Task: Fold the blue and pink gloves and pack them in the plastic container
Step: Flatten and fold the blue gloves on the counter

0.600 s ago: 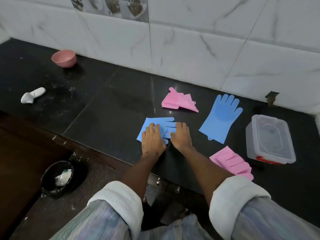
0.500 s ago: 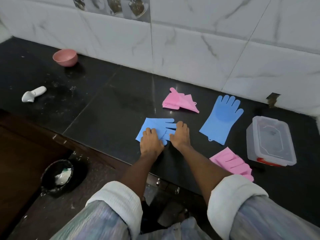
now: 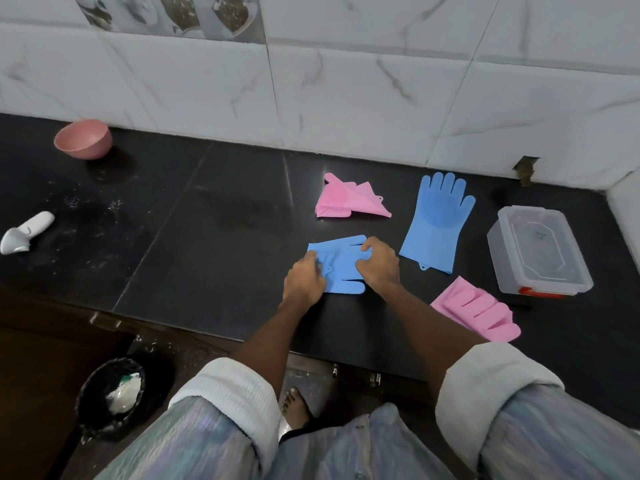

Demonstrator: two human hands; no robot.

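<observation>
A folded blue glove [image 3: 341,263] lies on the black counter [image 3: 207,237] in front of me. My left hand [image 3: 304,280] grips its left edge with curled fingers. My right hand [image 3: 379,265] grips its right side, fingers curled over the glove's finger end. A second blue glove [image 3: 438,220] lies flat and unfolded to the right. One folded pink glove [image 3: 349,200] sits behind, another pink glove [image 3: 478,310] lies near the front right. The clear plastic container [image 3: 540,251] stands at the far right with its lid on.
A pink bowl [image 3: 84,138] stands at the back left by the tiled wall. A white scoop [image 3: 26,232] lies at the left edge. Below the counter's front edge a black bin [image 3: 110,396] sits on the floor, beside my bare foot [image 3: 294,407].
Both hands went from lying flat on the folded blue glove to curling their fingers around its two sides. The other gloves and the container have not moved.
</observation>
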